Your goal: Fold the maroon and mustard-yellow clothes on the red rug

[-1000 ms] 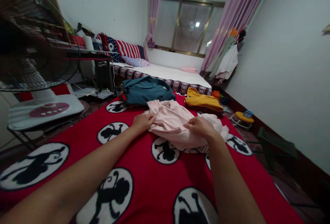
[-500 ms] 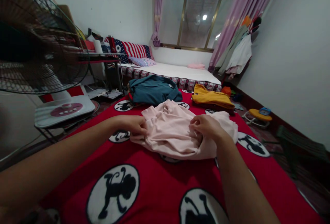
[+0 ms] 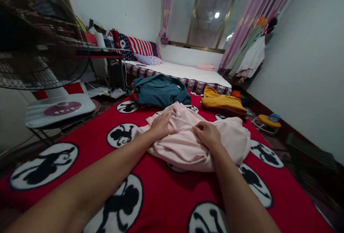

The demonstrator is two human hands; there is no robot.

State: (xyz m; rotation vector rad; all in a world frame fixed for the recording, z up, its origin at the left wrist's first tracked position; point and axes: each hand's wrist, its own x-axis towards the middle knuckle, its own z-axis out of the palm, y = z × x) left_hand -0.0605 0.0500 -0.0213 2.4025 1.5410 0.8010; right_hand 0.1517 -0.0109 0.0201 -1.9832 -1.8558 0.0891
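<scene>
A pale pink garment (image 3: 185, 150) lies bunched on a red cloth (image 3: 158, 197) printed with black monkeys in white circles. My left hand (image 3: 162, 126) rests flat on the garment's left part, fingers spread and thumb pointing right. On the middle of the garment is my right hand (image 3: 206, 132), its fingers curled together on the fabric in a pinch. To the right of that hand a loose part of the garment spreads out. Behind it are a teal garment (image 3: 161, 91) at the left and a folded yellow garment (image 3: 223, 101) at the right.
A fan (image 3: 40, 47) stands at the left on a white-topped stool, beside a cluttered desk (image 3: 102, 54). Farther back is a bed (image 3: 182, 70) under a window. A yellow stool (image 3: 269, 120) and a dark chair (image 3: 311, 150) stand at the right.
My left hand has moved right from the garment's left edge and opened flat on top of it. My right hand has shifted slightly left. The view has shifted a little.
</scene>
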